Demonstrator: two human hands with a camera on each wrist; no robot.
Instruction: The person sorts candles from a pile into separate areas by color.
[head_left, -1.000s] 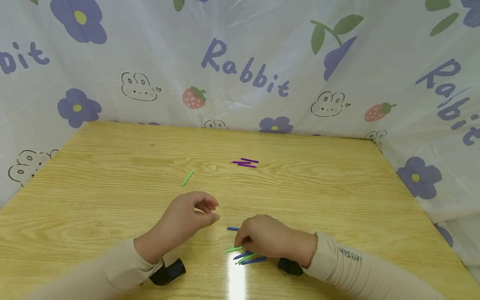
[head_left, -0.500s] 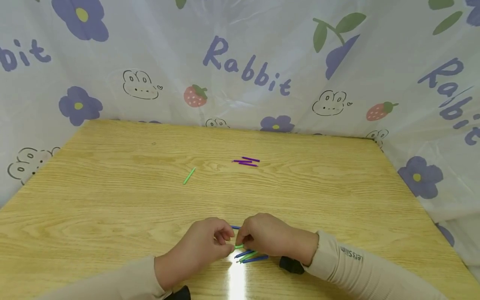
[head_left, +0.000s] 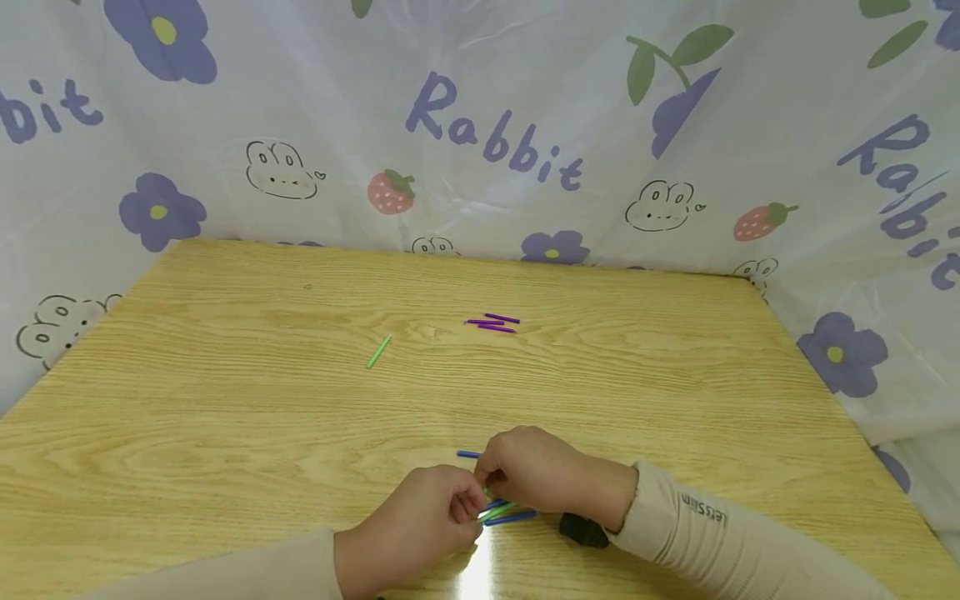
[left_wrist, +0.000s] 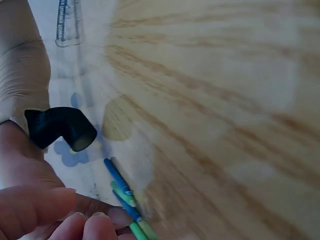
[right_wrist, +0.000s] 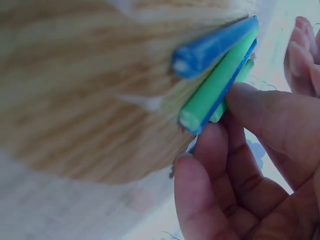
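Low in the head view, my right hand [head_left: 532, 471] pinches a green birthday candle [right_wrist: 220, 116] between thumb and fingertips, clearest in the right wrist view. Several blue and green candles lie in a loose bunch by it, among them a blue candle [head_left: 512, 517] and a green candle [right_wrist: 220, 82]. One blue candle [head_left: 468, 454] pokes out beyond my right fingers. My left hand [head_left: 423, 517] hovers at the left ends of the bunch, its fingers loosely curved, a gap before the thumb. I see nothing between them; whether it touches a candle is hidden.
Three purple candles [head_left: 491, 322] lie together farther back on the wooden table [head_left: 225, 400]. A lone green candle [head_left: 378, 352] rests left of them. A patterned white curtain [head_left: 480, 125] hangs behind the table. A black wrist camera [left_wrist: 62, 127] sits on the right wrist.
My left hand has come right and nearer to me, from over the table to beside the right hand, covering the candles' left ends. The right hand stays nearly still.
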